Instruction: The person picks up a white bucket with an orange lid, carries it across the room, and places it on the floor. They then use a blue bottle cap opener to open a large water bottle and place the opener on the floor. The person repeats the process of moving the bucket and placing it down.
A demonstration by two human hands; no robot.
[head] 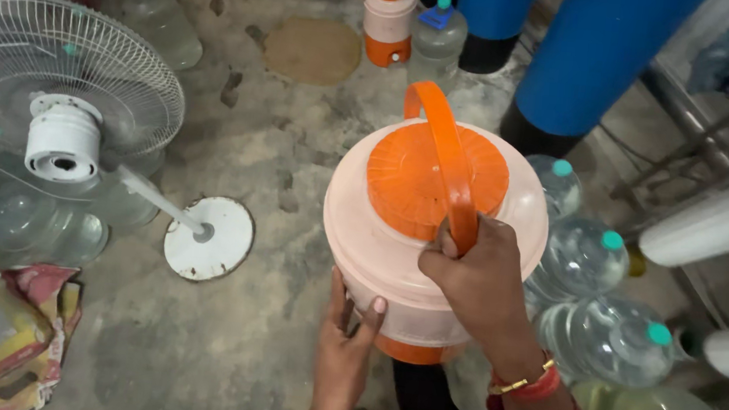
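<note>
Here I have the pale water jug with its orange lid held above the concrete floor, near the middle of the view. My right hand grips the orange carry handle, fingers wrapped tight around the strap near its lower end. My left hand presses flat against the jug's lower side by the orange base, fingers together and laid on the wall, steadying it, not clamped.

I judge the jug rigid plastic, smooth and likely slippery where wet; I cannot tell whether it is full, so I would treat it as heavy. The handle is the sure hold, with a palm under the base to share the weight.

Counting: one jug in hand and one more of the same kind standing further off. To the right, a row of four clear bottles with teal caps shows beside the jug. More clear bottles lie behind the single white pedestal fan at left; their number I cannot fix. Two blue tanks stand at the top.
</note>
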